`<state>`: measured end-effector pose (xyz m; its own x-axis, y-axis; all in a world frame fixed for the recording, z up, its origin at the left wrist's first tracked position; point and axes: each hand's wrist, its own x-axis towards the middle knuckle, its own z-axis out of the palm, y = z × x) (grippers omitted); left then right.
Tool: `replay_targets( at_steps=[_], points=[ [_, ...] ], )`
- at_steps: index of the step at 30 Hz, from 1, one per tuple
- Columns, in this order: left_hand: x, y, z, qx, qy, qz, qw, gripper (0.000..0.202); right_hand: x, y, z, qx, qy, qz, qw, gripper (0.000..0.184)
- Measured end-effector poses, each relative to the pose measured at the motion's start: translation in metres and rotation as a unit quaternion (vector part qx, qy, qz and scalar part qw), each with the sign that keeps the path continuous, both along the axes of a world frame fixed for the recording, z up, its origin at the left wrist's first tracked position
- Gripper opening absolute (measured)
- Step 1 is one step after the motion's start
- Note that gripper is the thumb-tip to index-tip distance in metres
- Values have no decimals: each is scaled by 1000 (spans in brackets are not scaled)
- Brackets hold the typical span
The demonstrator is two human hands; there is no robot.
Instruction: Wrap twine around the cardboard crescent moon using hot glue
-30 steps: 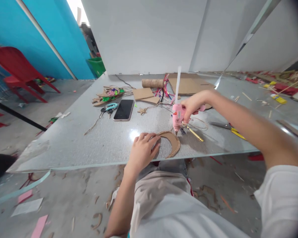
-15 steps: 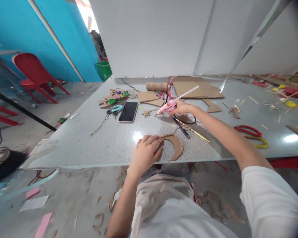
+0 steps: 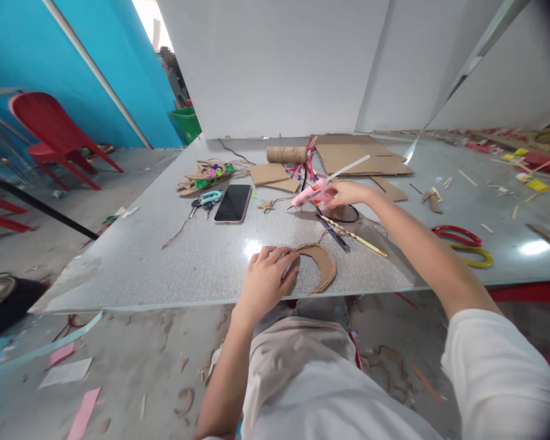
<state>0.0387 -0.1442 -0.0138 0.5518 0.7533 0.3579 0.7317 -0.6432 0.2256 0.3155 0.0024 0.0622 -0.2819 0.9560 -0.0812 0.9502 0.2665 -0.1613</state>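
My right hand [image 3: 348,193] grips a pink hot glue gun [image 3: 312,193], its nozzle pointing left and a pale glue stick [image 3: 348,167] jutting from the back. Just left of the nozzle lies a small cardboard star [image 3: 266,206] with twine. My left hand [image 3: 269,275] rests on the table, palm down and fingers loosely extended. Its fingertips meet the upper tip of a cardboard crescent [image 3: 326,264] edged with twine; whether they press on it I cannot tell. Behind the crescent lie a dark pen [image 3: 334,233] and a yellow twisted pencil-like stick [image 3: 360,240].
A phone [image 3: 233,203] and keys with a blue carabiner [image 3: 208,198] lie left. Farther back are a twine roll [image 3: 286,154], cardboard sheets [image 3: 357,153] and decorated cardboard pieces [image 3: 206,176]. Red-and-yellow-handled scissors [image 3: 458,235] lie right, near scattered scraps. The table's front edge [image 3: 165,304] is close.
The glue gun has shifted slightly right, away from the star, still in my right hand. My left hand stays beside the crescent. The whole view has moved a little.
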Motion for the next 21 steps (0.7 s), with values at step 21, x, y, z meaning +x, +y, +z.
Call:
replay_targets(
  at_steps=[21],
  points=[
    [-6,-16,-2,24,-7,-34,999,27,-50,-71,-41,28,151,295,943,19]
  ],
)
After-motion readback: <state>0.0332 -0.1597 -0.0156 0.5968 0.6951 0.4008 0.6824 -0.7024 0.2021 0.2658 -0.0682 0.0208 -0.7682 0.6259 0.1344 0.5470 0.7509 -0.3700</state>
